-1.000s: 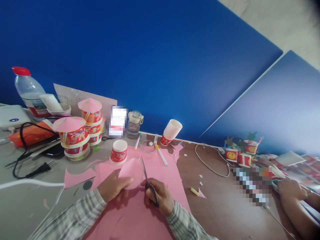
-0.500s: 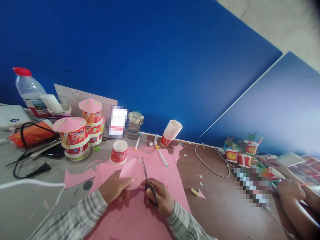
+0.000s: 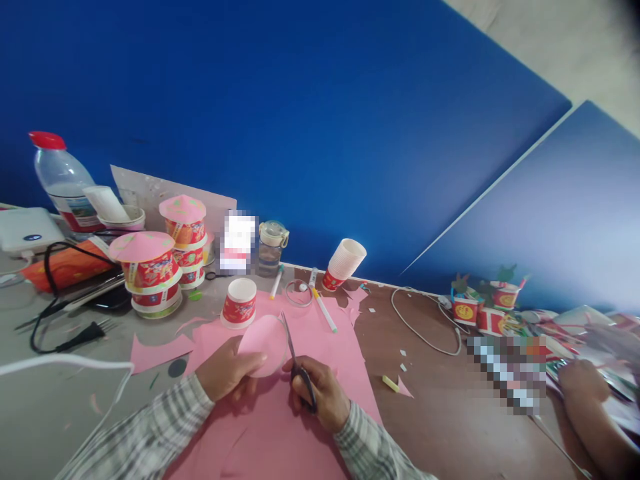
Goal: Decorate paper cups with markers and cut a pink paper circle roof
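Observation:
A round pink paper disc point(image 3: 267, 340) is pinched between the thumb and fingers of my left hand point(image 3: 227, 373). My right hand point(image 3: 320, 390) is wrapped round the handles of a pair of dark scissors point(image 3: 295, 360). The blades point up and away from me, right along the disc's right edge. Underneath lies a large pink paper sheet point(image 3: 300, 427). Just beyond the disc an upside-down red and white paper cup point(image 3: 239, 307) stands on the sheet's far left part.
Paper-cup towers with pink cone roofs point(image 3: 143, 250) stand at left, near a plastic bottle point(image 3: 65, 183). Behind are a water jar point(image 3: 271, 250) and a leaning cup stack point(image 3: 345, 263). Markers point(image 3: 325, 310) lie on the sheet. Another person's hand point(image 3: 583, 387) is at far right.
My hands, the disc and the scissors stay almost where they were. At far right, the other person's arms have shifted, and only one now shows clearly.

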The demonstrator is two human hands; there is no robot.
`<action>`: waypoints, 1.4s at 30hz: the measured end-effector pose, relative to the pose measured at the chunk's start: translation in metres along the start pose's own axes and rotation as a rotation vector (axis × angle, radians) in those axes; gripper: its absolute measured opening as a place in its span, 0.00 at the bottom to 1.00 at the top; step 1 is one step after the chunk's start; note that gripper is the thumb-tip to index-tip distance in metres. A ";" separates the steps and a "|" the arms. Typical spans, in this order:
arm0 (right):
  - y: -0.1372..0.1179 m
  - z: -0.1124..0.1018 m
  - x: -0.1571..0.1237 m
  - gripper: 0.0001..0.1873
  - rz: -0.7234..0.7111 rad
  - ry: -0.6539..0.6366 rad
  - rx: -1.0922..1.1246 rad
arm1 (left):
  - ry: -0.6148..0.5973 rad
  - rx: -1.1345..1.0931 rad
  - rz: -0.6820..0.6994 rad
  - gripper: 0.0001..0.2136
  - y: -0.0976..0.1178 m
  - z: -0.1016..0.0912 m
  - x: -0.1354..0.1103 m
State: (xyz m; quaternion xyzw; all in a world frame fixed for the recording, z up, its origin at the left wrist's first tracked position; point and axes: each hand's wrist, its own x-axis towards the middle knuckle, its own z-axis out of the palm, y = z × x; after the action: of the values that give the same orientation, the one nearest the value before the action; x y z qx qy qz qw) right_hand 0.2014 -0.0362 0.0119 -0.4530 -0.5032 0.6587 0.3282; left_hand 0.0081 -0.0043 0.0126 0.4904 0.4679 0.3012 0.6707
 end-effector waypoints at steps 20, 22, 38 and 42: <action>0.010 -0.004 0.002 0.27 -0.103 -0.029 0.028 | 0.059 -0.028 0.053 0.12 -0.001 0.007 0.000; 0.010 -0.004 0.001 0.27 -0.093 -0.028 0.018 | 0.064 -0.032 0.053 0.12 -0.001 0.009 0.000; 0.004 -0.001 0.000 0.31 -0.021 -0.003 0.010 | 0.056 -0.035 0.057 0.13 -0.005 0.011 0.000; 0.004 -0.001 0.000 0.31 0.003 -0.007 0.010 | 0.045 -0.028 0.063 0.13 -0.006 0.011 0.001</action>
State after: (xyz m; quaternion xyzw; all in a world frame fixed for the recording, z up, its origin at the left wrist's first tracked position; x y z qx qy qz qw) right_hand 0.2024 -0.0365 0.0078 -0.4498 -0.5003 0.6634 0.3277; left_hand 0.0178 -0.0097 0.0076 0.4885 0.4630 0.3398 0.6569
